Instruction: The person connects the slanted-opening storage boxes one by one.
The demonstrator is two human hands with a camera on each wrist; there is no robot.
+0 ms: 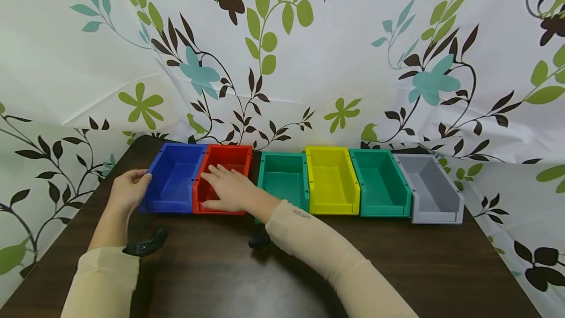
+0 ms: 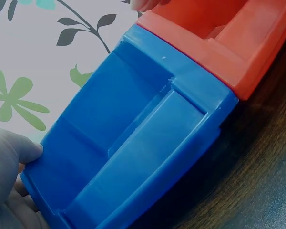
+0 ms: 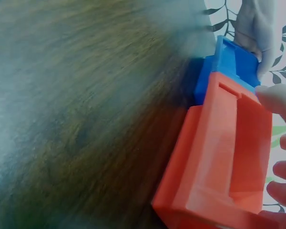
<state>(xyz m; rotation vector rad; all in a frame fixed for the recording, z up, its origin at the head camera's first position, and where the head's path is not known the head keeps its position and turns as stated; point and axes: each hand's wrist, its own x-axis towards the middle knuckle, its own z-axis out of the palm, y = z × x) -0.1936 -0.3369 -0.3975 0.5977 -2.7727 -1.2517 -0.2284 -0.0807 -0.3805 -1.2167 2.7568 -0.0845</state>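
A blue open-front bin [image 1: 176, 205] stands at the left end of a row. My left hand [image 1: 128, 191] grips its left side wall, thumb over the rim and fingers on the outer face, as the left wrist view shows. Beside it, side against side, is a red bin [image 1: 231, 150]. Over that red bin lies my right hand [image 1: 230, 189], fingers spread and fairly straight. In the right wrist view the thumb [image 3: 276, 101] is by the rim near the blue bin; whether it touches is unclear. No contents show in the visible parts of either bin.
Rightward in the row stand a green bin [image 1: 282, 157], a yellow bin [image 1: 333, 207], a second green bin [image 1: 385, 210] and a grey bin [image 1: 437, 217]. A gap separates red from the first green. The dark wooden table [image 1: 212, 274] meets a leaf-patterned cloth [image 1: 291, 87] behind.
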